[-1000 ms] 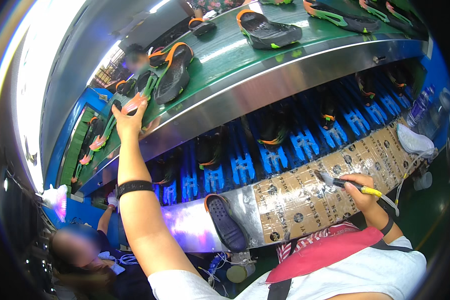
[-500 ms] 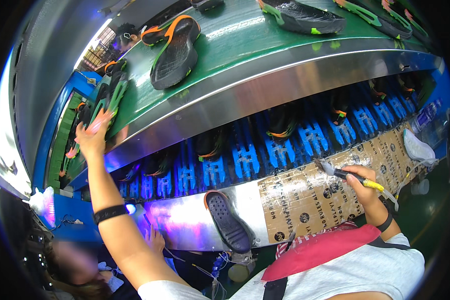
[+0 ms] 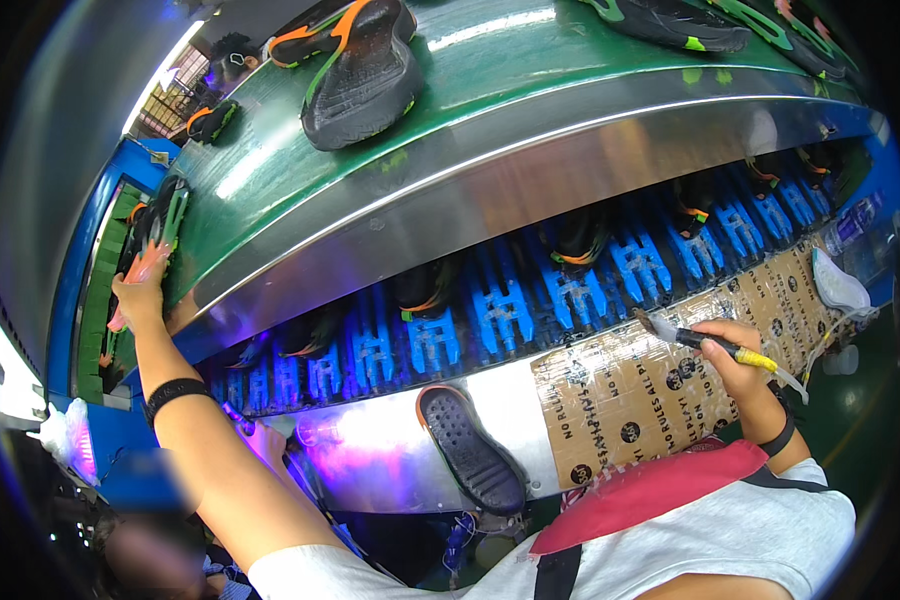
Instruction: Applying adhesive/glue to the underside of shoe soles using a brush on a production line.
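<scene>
My left hand [image 3: 138, 292] reaches to the far left end of the green conveyor, its fingers closed on the lower end of a black and green shoe sole [image 3: 173, 215]. Part of that grip is hidden, and the fingertips are blurred. In my right hand [image 3: 735, 355] is a brush [image 3: 698, 338] with a dark and yellow handle and pale bristles, held over the cardboard-covered ledge. A separate black shoe sole [image 3: 470, 450] with an orange rim lies on the bare metal part of the ledge, cavity side up. Neither hand touches it.
More soles, such as a black and orange one [image 3: 365, 85], ride on the green belt [image 3: 470, 65]. Below it, blue racks [image 3: 500, 320] carry dark shoes. A white shoe-shaped piece [image 3: 838, 285] lies at the ledge's right end. A co-worker's hand [image 3: 265, 440] is beside my left forearm.
My left hand and the black and green sole have moved left, toward the conveyor's end. My right hand keeps the brush over the cardboard. The whole view has shifted slightly.
</scene>
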A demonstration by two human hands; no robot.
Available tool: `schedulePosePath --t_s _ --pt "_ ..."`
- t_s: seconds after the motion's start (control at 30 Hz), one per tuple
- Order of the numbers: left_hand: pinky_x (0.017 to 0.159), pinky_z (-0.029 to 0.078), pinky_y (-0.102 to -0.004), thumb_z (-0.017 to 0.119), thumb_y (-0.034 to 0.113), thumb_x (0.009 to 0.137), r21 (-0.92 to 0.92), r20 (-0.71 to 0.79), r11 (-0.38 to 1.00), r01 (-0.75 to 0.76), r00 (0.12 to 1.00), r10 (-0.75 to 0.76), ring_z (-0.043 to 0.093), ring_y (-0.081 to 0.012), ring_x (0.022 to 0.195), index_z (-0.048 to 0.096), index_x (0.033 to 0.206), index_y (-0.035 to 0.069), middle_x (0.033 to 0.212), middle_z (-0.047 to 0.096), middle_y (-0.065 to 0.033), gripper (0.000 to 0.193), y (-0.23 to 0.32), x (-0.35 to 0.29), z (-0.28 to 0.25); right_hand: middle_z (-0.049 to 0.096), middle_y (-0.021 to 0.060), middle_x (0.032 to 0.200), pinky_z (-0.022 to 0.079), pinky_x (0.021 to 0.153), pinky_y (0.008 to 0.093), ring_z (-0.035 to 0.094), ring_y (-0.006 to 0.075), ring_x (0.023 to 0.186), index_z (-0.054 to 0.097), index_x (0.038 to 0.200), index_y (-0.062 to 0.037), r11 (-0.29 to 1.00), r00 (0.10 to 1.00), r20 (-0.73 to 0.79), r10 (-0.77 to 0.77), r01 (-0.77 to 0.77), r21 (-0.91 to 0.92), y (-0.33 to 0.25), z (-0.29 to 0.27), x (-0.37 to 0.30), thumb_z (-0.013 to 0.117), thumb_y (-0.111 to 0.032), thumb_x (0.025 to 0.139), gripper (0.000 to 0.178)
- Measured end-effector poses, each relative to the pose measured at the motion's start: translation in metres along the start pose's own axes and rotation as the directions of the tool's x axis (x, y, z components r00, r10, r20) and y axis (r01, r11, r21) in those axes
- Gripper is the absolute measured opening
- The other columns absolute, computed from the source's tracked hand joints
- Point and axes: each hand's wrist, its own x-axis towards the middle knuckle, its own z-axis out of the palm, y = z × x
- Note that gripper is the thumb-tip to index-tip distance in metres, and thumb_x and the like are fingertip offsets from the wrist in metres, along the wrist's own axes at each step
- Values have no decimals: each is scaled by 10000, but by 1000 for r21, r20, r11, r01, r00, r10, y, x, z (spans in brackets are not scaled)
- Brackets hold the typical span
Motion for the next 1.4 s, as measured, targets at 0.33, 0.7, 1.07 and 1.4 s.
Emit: schedulePosePath --t_s 0.33,0.7,1.07,1.4 --pt "933 240 -617 609 513 700 -28 -284 927 373 886 -365 488 -370 1093 302 1327 96 1197 506 -184 813 36 -36 -22 624 113 759 439 594 244 574 139 653 619 924 51 1000 1000 -7 23 -23 -2 -2 -5 0 577 -67 755 210" --pt "1022 238 -350 673 146 727 -727 116 627 -280 850 514 362 -239 1199 303 1309 -24 1310 377 -164 711 104 -319 -77 618 125 729 437 572 258 585 163 633 612 910 62 988 992 10 -126 125 96 -10 -30 -28 577 -57 746 206" --pt "956 357 -356 773 351 613 -152 892 853 498 441 -99 471 -300 1100 -6 1374 14 1203 440 -236 1139 -30 -500 5 625 122 747 438 591 246 590 155 661 614 926 58 981 991 41 -124 116 157 -9 -52 -77 575 -44 746 211" --pt "913 380 -438 761 422 556 119 867 981 151 466 -177 423 -442 1099 -43 1385 84 1253 299 -328 1204 6 -542 -36 631 111 761 428 585 246 574 138 650 626 929 26 989 998 71 1 -11 148 3 -67 -102 594 -66 747 207"
